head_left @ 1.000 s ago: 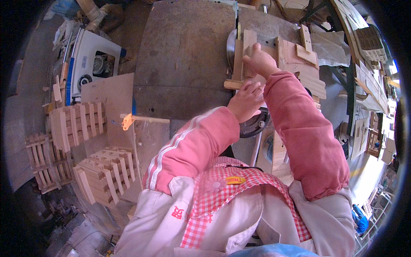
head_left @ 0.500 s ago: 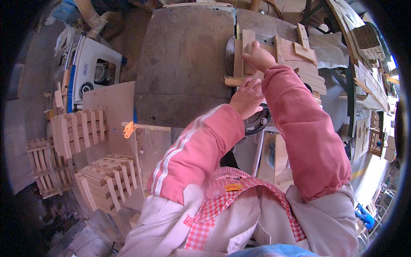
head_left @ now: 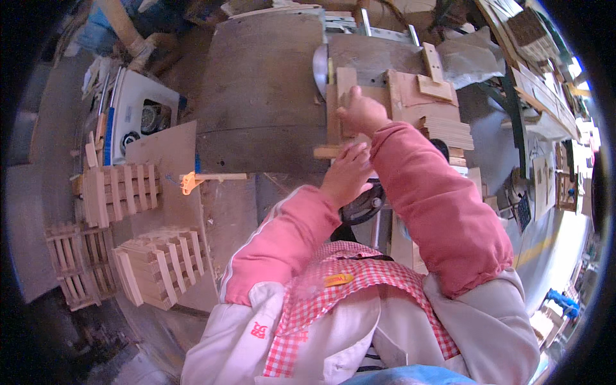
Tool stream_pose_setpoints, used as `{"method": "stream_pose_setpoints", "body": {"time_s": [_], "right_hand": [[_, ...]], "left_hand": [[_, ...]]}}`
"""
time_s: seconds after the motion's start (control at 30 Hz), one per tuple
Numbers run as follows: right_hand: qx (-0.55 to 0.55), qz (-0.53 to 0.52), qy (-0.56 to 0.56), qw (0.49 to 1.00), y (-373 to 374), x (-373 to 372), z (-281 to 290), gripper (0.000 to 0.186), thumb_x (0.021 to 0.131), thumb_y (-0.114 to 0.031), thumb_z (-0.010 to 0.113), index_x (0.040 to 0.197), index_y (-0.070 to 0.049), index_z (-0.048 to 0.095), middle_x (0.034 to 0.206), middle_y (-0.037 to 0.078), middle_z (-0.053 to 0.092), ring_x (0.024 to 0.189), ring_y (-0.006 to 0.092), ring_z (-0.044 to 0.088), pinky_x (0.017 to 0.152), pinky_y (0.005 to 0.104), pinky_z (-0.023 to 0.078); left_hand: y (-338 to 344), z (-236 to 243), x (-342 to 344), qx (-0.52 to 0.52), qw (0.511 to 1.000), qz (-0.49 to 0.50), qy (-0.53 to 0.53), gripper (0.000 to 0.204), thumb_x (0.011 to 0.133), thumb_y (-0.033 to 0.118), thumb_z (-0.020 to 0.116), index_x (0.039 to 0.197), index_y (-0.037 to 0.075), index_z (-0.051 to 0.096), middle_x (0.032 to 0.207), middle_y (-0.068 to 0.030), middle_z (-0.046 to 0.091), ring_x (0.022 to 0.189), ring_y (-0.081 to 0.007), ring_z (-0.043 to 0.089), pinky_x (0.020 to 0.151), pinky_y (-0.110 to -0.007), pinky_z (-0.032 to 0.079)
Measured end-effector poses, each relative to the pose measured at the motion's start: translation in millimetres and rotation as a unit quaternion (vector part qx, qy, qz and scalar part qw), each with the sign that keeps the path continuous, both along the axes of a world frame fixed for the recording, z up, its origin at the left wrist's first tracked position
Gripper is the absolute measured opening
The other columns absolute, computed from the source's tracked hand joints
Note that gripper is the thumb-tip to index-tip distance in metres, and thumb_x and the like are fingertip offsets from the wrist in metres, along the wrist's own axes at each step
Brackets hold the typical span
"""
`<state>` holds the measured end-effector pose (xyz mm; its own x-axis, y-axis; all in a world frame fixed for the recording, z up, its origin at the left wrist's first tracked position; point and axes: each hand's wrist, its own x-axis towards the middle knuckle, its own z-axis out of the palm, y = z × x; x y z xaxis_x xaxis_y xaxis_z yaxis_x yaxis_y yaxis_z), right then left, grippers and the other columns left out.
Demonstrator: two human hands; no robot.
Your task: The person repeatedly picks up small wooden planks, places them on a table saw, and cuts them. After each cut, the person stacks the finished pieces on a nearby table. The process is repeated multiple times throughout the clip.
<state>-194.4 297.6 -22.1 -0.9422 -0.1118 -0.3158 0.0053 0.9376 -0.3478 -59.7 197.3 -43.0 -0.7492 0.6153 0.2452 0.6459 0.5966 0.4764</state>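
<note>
Wood strip [head_left: 335,106], pale and narrow, is laid on the table saw [head_left: 256,96] in the upper centre of the frame, its long axis running from the near edge of the table up toward the top of the frame, just right of the saw blade [head_left: 319,72]. The right hand [head_left: 362,110] is pressed on the strip's upper half, fingers curled onto it. The left hand [head_left: 346,173] is set at the strip's lower end, nearer the body; whether it is closed round the wood or only pushed flat against it cannot be told. The strip's underside and the blade's teeth are hidden. Slatted wooden crates [head_left: 119,192] are stacked at the left, well apart.
</note>
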Motion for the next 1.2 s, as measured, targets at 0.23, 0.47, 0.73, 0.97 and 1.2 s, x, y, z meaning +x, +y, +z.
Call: {"method": "stream_pose_setpoints", "body": {"time_s": [0.23,0.47,0.73,0.97,1.2], "right_hand": [[-0.036,0.006,-0.024,0.999,2,76,10,0.054,0.083,-0.038,0.057,0.117,0.001,0.043,0.096,0.025,0.068,0.092,0.0404,0.066,0.081,0.0486,0.051],[-0.055,0.010,0.031,0.998,53,97,32,0.051,0.082,-0.039,0.061,0.118,-0.006,0.044,0.094,0.023,0.068,0.088,0.0404,0.066,0.079,0.0481,0.052],[0.055,0.042,0.102,0.992,165,73,47,0.044,0.084,-0.038,0.061,0.116,-0.009,0.053,0.103,0.022,0.065,0.098,0.0397,0.063,0.084,0.0480,0.050],[0.103,-0.003,0.077,0.992,200,132,60,0.045,0.081,-0.040,0.060,0.110,-0.006,0.056,0.102,0.024,0.066,0.098,0.0413,0.063,0.084,0.0489,0.050],[0.127,-0.023,0.027,0.991,206,155,54,0.053,0.080,-0.045,0.062,0.117,-0.008,0.056,0.120,0.020,0.060,0.113,0.0378,0.056,0.093,0.0473,0.046]], "left_hand": [[-4,5,73,-0.060,0.998,-0.001,-0.010,0.063,0.067,0.033,0.080,0.122,0.011,0.055,0.132,-0.0137,0.047,0.130,-0.0316,0.037,0.111,-0.046,0.027],[-8,5,120,-0.027,0.999,-0.026,-0.018,0.072,0.064,0.027,0.081,0.129,0.015,0.052,0.137,-0.0096,0.045,0.129,-0.0299,0.039,0.109,-0.048,0.029],[-9,10,153,-0.033,0.998,-0.018,-0.043,0.074,0.066,0.026,0.080,0.133,0.016,0.049,0.138,-0.0091,0.045,0.130,-0.0302,0.038,0.111,-0.049,0.026],[-7,12,162,-0.042,0.998,-0.015,-0.053,0.067,0.069,0.026,0.078,0.130,0.014,0.053,0.136,-0.0086,0.046,0.129,-0.0297,0.038,0.109,-0.048,0.028],[-12,11,136,0.017,0.998,-0.008,-0.055,0.043,0.078,0.023,0.070,0.117,0.010,0.060,0.124,-0.0113,0.056,0.118,-0.0305,0.050,0.101,-0.047,0.036]]}}
